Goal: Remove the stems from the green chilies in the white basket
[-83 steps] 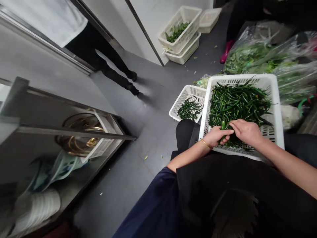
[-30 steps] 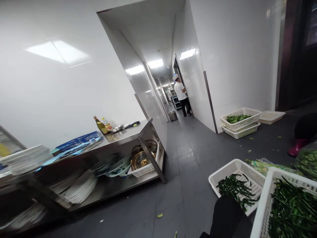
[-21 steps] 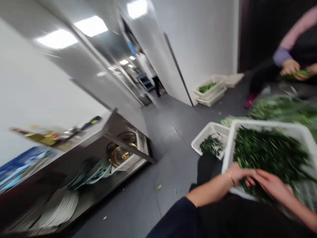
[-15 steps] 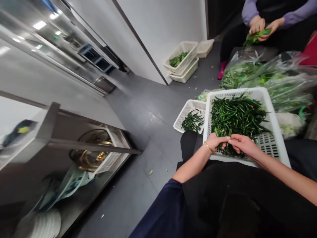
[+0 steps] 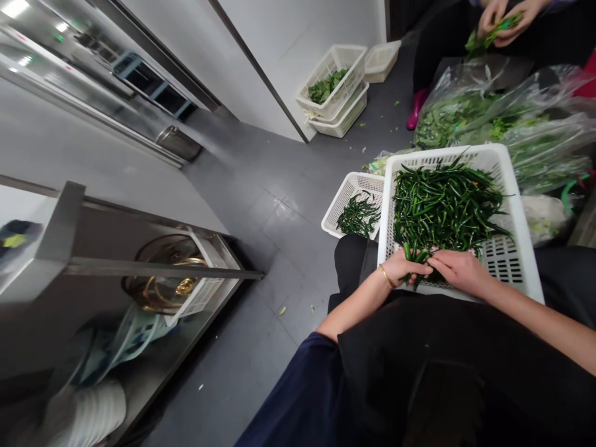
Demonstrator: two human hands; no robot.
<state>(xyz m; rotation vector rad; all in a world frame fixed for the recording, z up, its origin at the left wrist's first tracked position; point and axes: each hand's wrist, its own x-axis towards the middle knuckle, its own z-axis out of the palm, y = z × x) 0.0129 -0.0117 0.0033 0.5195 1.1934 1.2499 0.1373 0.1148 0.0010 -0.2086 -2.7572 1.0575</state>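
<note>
Left hand: fingers curled, pinching a green chilli. Right hand: fingertips closed on the same chilli. Both over the near edge of the large white basket of chillies on the lap. Smaller basket just beside, on the floor.

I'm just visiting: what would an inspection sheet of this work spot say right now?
Surface: grey tiled floor, green scraps scattered on it.
Job's things: large white basket on the lap, heaped with green chillies; smaller basket beside it holds fewer.
Clutter: plastic bags of greens; stacked baskets by the wall.
Grips: left hand and right hand both pinch chillies at the near edge.
Cables: nothing seen.
Surroundings: steel shelf with dishes; another person's hands handling greens.
</note>
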